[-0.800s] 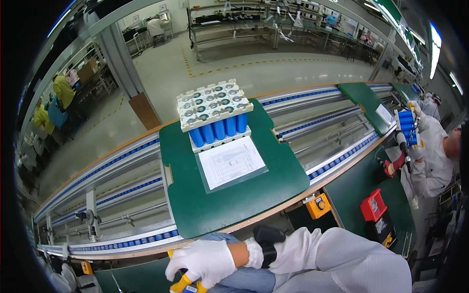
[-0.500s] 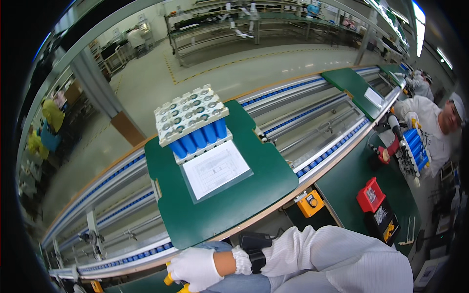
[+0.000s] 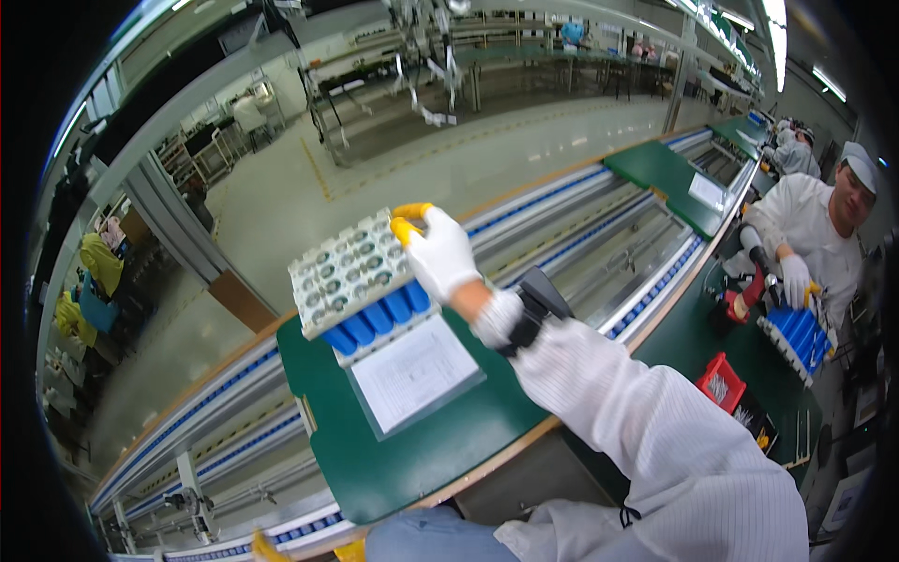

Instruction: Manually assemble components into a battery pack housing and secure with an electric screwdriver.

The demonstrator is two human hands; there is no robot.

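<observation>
A battery pack (image 3: 363, 323) of blue cylindrical cells between white plastic holders stands on a green board (image 3: 412, 487). My right hand (image 3: 440, 255), in a white glove with yellow fingertips, reaches across from the lower right. Its thumb and forefinger close on the far right corner of the upper holder (image 3: 348, 272). Against the pack's near side lies a printed sheet (image 3: 417, 375) in a clear sleeve. Only yellow fingertips, apparently of my left hand (image 3: 269, 548), show at the bottom edge; the rest of that hand is out of sight.
The board rests on a roller conveyor (image 3: 220, 370) running from lower left to upper right. Farther along sits another green board (image 3: 660, 178). On the right a co-worker (image 3: 807, 220) handles a blue cell pack (image 3: 801, 342) near a red bin (image 3: 721, 382) of small parts.
My right hand has gone from the near edge of the board up and across to the pack's far right corner and taken hold there. The pack stays in place on the board.
</observation>
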